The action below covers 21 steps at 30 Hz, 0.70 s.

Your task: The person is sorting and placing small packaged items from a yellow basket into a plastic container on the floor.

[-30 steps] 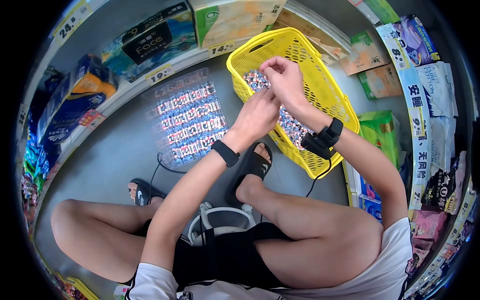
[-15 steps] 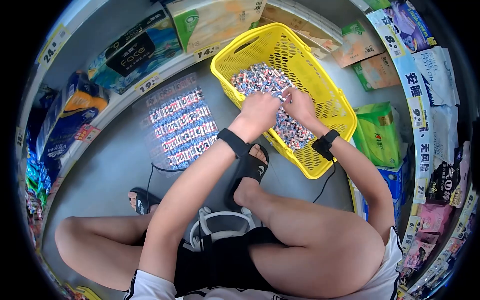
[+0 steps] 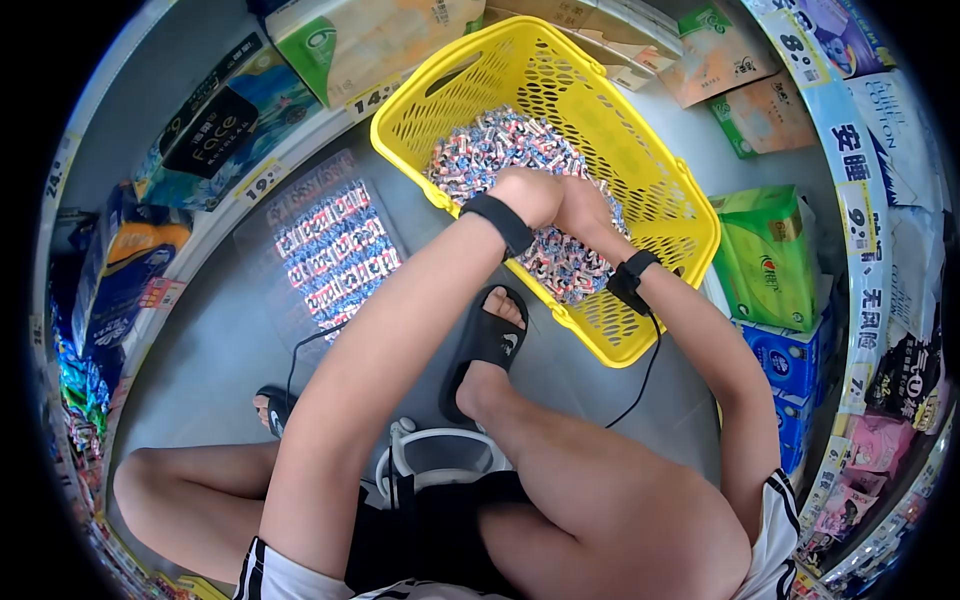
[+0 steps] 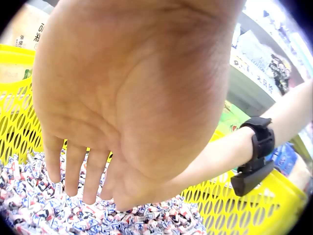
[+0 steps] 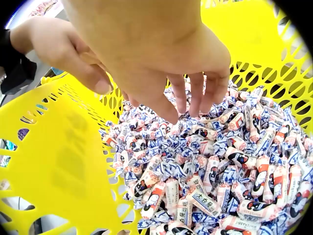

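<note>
White wrapped candies (image 3: 500, 150) with red and blue print fill the floor of a yellow perforated basket (image 3: 640, 170). My left hand (image 3: 530, 195) is over the pile, its palm facing the wrist camera and its fingers (image 4: 73, 171) pointing down, loosely straight and spread. Close beside it, my right hand (image 5: 171, 83) reaches down with fingers apart, fingertips right at the candies. The two hands overlap in the head view, where the left covers part of the right. No candy shows in either hand.
Left of the basket, a clear sheet with rows of the same candies (image 3: 335, 250) lies on the floor. Shelves with tissue packs (image 3: 230, 120) curve along the left and back; a green pack (image 3: 765, 255) stands at the right. A sandalled foot (image 3: 495, 335) is near the basket.
Both hands have come down from above the basket to the candy pile. A second ago the right hand was raised with its fingertips together; now its fingers are spread. The head view has shifted.
</note>
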Each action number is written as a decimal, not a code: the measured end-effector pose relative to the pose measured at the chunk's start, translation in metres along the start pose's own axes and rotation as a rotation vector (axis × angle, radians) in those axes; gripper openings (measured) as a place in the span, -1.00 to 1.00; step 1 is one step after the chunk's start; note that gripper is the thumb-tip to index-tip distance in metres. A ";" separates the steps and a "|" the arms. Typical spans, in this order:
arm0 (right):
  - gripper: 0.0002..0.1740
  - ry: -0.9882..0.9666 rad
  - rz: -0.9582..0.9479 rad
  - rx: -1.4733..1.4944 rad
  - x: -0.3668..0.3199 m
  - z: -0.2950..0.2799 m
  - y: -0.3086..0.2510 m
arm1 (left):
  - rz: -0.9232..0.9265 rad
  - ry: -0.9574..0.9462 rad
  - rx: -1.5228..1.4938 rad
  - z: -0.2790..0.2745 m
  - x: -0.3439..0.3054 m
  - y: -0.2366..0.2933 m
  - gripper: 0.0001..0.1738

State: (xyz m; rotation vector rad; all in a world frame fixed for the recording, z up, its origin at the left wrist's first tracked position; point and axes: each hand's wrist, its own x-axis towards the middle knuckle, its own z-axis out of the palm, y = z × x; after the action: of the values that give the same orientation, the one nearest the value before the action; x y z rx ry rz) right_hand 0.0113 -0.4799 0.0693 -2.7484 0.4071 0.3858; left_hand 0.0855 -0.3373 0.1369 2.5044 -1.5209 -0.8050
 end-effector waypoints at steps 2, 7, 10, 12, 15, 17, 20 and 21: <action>-0.66 0.024 -0.152 -0.015 0.011 0.020 0.013 | -0.026 -0.030 0.058 0.007 0.020 -0.005 -0.73; -0.63 0.024 -0.108 0.135 0.005 0.036 0.007 | -0.078 -0.096 0.071 0.011 0.040 -0.014 -0.69; -0.62 0.188 -0.127 0.110 0.008 0.046 0.006 | -0.115 -0.099 0.099 0.015 0.047 -0.015 -0.67; -0.63 0.183 -0.116 0.136 0.012 0.052 0.010 | -0.117 -0.117 0.111 0.019 0.052 -0.017 -0.67; -0.63 0.200 -0.115 0.190 0.019 0.061 0.018 | -0.121 -0.098 0.083 0.026 0.062 -0.022 -0.66; -0.62 0.223 -0.127 0.222 0.023 0.071 0.025 | -0.091 0.003 0.082 0.034 0.066 -0.026 -0.79; -0.63 0.134 -0.014 0.325 0.021 0.061 0.020 | -0.085 -0.002 0.128 0.040 0.070 -0.027 -0.79; -0.64 0.141 0.002 0.322 0.021 0.059 0.019 | -0.084 -0.004 0.130 0.037 0.071 -0.026 -0.79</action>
State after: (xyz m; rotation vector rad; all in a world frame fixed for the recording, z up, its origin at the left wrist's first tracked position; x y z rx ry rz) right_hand 0.0115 -0.4805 0.0037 -2.4664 0.4629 0.1138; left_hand 0.1136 -0.3780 0.0689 2.6769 -1.5253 -0.7456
